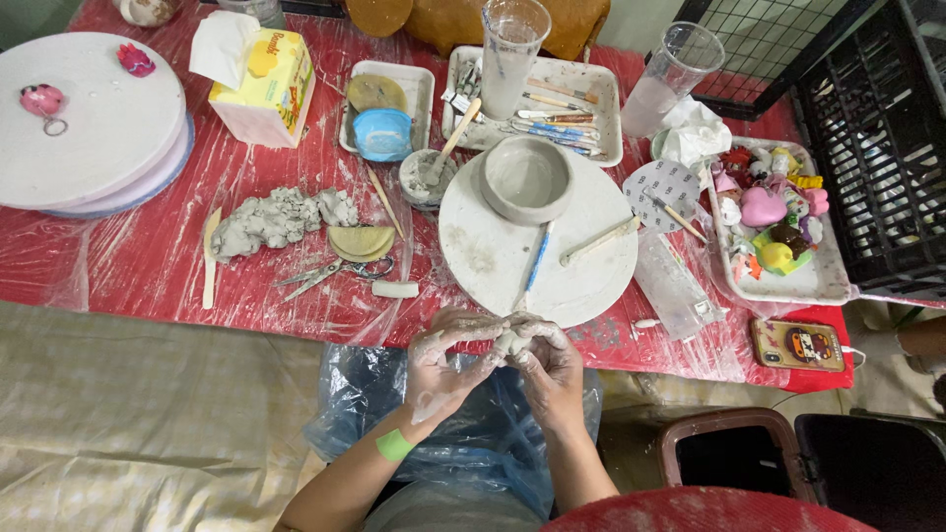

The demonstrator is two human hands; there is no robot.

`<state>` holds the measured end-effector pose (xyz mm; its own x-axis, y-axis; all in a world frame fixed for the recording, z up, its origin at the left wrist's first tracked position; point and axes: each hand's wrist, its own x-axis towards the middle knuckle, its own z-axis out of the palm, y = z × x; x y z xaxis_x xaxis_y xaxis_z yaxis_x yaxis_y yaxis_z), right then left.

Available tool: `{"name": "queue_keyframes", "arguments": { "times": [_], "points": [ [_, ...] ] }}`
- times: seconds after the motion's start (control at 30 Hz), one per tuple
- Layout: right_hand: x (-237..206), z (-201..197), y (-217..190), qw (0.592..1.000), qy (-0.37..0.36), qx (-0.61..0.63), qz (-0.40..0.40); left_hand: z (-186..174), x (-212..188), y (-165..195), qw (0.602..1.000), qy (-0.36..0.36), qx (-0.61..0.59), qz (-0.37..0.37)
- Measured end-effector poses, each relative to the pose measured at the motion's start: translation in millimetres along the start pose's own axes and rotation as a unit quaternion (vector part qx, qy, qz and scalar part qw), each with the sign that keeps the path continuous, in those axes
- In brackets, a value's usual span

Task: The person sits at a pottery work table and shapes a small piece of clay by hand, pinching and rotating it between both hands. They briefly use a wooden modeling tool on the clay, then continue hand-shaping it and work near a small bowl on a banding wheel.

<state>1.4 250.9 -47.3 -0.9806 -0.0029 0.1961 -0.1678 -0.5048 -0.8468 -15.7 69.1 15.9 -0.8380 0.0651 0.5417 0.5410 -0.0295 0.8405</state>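
Note:
My left hand (445, 363) and my right hand (548, 365) meet just in front of the table edge, both smeared with grey clay. Together they pinch a small lump of clay (509, 339) between the fingertips. A green band sits on my left wrist. Just beyond my hands lies a round white turntable (493, 258) carrying a grey clay bowl (527, 178), a blue-handled tool (538, 256) and a wooden stick (598, 240).
The red plastic-covered table (138, 256) holds a heap of grey clay (276, 219), scissors (330, 273), a tissue box (264, 87), trays of tools (552, 99), plastic cups, a tray of small painted figures (778, 222), a phone (796, 344) and round white boards (94, 123) at left.

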Motion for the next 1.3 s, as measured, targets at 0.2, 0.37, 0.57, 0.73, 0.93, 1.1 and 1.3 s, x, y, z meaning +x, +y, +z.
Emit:
{"name": "queue_keyframes", "arguments": {
  "times": [0.2, 0.37, 0.57, 0.73, 0.93, 1.1, 1.3],
  "points": [
    [2.3, 10.1, -8.3, 0.999, -0.010, 0.022, -0.024, -1.1, 4.3, 13.2, 0.998, 0.020, -0.042, 0.035],
    [3.1, 11.2, -8.9, 0.999, -0.009, 0.019, -0.048, 0.1, 4.3, 19.1, 0.980, 0.045, 0.169, 0.096],
    [0.1, 4.4, -3.3, 0.998, -0.010, 0.011, -0.066, 0.3, 5.6, 21.6, 0.984, 0.044, 0.157, 0.073],
    [5.0, 1.0, -5.1, 0.997, -0.021, 0.045, -0.062, -1.5, 9.4, 25.4, 0.992, 0.024, 0.095, 0.076],
    [2.8, 5.5, -10.6, 0.988, 0.043, -0.090, -0.114, 4.9, 5.3, 22.2, 0.999, -0.005, 0.045, 0.017],
    [-2.5, 9.0, -17.7, 0.977, 0.012, -0.140, -0.164, 1.9, 2.3, 15.5, 0.999, -0.015, 0.030, -0.011],
    [-4.3, 5.9, -33.3, 0.992, 0.010, -0.114, -0.052, -8.8, 11.4, 22.1, 0.995, -0.005, 0.083, 0.063]
  ]
}}
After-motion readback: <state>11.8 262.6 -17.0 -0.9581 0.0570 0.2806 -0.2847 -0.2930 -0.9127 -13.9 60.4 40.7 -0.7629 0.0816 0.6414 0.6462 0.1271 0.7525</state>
